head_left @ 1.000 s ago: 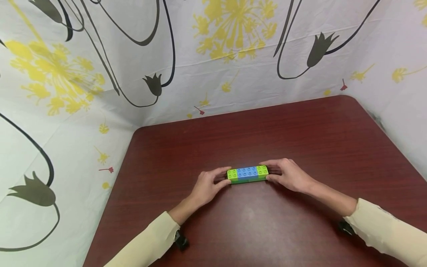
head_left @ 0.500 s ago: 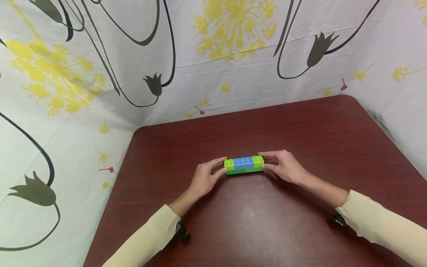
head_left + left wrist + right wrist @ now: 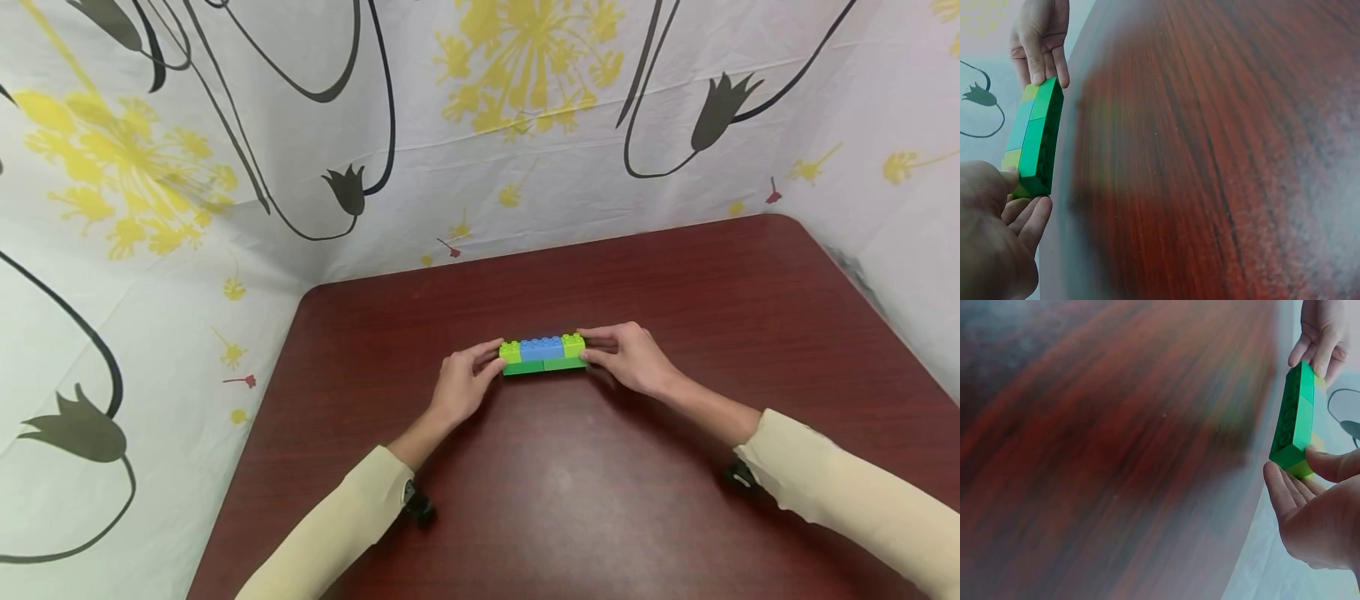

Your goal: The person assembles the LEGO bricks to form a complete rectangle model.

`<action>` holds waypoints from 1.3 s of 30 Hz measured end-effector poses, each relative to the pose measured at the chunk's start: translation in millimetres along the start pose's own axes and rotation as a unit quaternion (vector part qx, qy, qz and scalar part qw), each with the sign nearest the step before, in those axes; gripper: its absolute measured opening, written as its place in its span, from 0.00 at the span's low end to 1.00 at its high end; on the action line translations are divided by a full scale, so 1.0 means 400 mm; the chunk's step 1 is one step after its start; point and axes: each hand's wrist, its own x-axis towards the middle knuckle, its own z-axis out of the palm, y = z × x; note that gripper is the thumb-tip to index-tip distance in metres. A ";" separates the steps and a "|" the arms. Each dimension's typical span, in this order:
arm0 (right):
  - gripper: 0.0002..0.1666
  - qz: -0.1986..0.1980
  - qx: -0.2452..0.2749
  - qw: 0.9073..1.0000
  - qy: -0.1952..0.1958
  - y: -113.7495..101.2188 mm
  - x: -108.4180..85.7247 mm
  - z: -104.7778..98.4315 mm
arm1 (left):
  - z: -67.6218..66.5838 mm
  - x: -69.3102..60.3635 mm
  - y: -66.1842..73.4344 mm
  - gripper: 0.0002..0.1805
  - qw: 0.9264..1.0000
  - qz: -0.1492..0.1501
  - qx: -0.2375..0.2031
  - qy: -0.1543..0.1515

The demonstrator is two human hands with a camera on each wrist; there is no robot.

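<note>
A toy brick bar hangs above the dark red table, held between both hands. Its upper layer has a blue brick (image 3: 542, 348) with a lime brick (image 3: 511, 352) on the left and another lime brick (image 3: 573, 346) on the right. Two green bricks (image 3: 522, 367) form the layer beneath, end to end. My left hand (image 3: 461, 387) pinches the left end between thumb and fingers, while my right hand (image 3: 633, 358) pinches the right end. Both wrist views show the hollow underside of the green bricks (image 3: 1038, 137), (image 3: 1297, 419).
The wood-grain table (image 3: 555, 517) fills the lower middle of the head view. White cloth (image 3: 480, 175) with yellow and dark flower prints hangs behind and along both sides. A black strap device (image 3: 418, 504) sits under the left wrist, and a similar one (image 3: 741, 473) under the right.
Both hands have raised the brick bar, moving it up and slightly left in the head view. Its front side has turned more into sight, showing more of the green layer. The grips are unchanged.
</note>
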 end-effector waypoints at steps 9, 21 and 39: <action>0.24 0.011 -0.027 1.000 0.006 0.002 0.026 0.010 | -0.001 0.010 -0.003 0.23 0.999 -0.028 0.026 0.003; 0.21 0.015 -0.042 0.999 0.013 0.001 0.042 0.008 | 0.004 0.030 -0.003 0.20 0.998 -0.051 0.039 0.017; 0.16 0.023 -0.053 0.997 0.047 0.000 0.064 0.005 | 0.012 0.052 0.005 0.16 0.994 -0.075 0.061 0.058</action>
